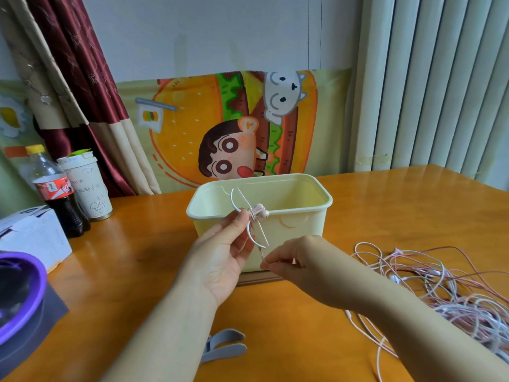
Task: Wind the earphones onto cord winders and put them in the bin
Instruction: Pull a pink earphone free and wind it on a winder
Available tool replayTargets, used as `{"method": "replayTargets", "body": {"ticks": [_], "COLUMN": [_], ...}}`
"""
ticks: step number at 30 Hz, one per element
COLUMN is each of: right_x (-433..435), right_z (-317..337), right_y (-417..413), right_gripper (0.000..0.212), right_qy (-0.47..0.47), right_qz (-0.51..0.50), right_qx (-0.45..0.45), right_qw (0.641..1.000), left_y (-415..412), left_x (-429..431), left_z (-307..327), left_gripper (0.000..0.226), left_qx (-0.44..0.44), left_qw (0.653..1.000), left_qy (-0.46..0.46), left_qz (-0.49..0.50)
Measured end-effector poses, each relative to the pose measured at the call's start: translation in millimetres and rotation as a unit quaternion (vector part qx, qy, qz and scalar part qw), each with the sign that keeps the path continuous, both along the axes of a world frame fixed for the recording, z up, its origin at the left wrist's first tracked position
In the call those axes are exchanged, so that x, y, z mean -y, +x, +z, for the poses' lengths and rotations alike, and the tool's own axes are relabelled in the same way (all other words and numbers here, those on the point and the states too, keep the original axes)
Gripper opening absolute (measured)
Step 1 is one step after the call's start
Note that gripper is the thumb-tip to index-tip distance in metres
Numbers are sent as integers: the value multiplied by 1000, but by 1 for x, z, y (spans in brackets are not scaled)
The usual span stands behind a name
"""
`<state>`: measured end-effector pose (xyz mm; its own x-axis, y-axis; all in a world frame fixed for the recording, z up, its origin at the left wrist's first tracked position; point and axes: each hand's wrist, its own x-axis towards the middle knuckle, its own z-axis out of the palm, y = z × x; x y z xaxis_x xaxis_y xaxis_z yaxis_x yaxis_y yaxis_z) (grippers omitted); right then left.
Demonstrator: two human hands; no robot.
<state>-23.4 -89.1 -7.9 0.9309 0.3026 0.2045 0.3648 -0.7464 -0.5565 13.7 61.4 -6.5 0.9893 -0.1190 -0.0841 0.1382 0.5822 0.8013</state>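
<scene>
Right now my left hand pinches one white cord winder at its middle, thumb and fingertips closed on it, holding it up in front of the near wall of the bin. The winder's thin arms spread above and below my fingers. A few turns of cord sit at its centre, and one pair of pink earbuds rests just beside my fingertips at the level of the bin's front rim. Below it, my right hand pinches the loose pink cord between thumb and forefinger; the cord runs up from that pinch to the winder. The bin is one pale yellow tub standing on the wooden table, just behind both hands. To my right, well apart from the bin, lies one tangled heap of earphones, pink cords and white cords mixed; I cannot count them. Near the bottom edge, beside my left forearm, lies one grey winder, two of its arms showing. Far left on the table stand one cola bottle with a yellow cap and one paper cup, touching each other, with one white box in front of them.
</scene>
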Motion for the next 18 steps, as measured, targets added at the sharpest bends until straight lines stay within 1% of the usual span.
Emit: {"method": "replayTargets", "body": {"ticks": [4,6,10,12,14,16,18], "right_x": [5,8,8,8,6,7,14], "right_z": [9,13,18,21,26,31,35], "right_y": [-3,-5,-7,-9,-12,-15,-14], "right_gripper": [24,24,25,25,24,23,20], "right_qy": [-28,-52,-88,-84,-73,-46,-11], "right_qz": [-13,-11,-17,-15,-4,0,-25], "right_qx": [25,32,44,59,71,86,113], "right_qw": [999,998,995,995,995,995,993], "left_y": [0,0,1,1,-1,-3,-6], "left_x": [0,1,0,-1,1,4,5], "left_z": [-1,-2,-4,-5,-5,-6,-6], "left_gripper": [25,20,27,18,13,18,27], "left_qx": [4,-1,-20,-8,22,49,69], "left_qw": [1000,1000,1000,1000,997,991,985], "left_qy": [15,16,9,28,77,124,148], "left_qz": [8,7,4,8,1,-17,-51]}}
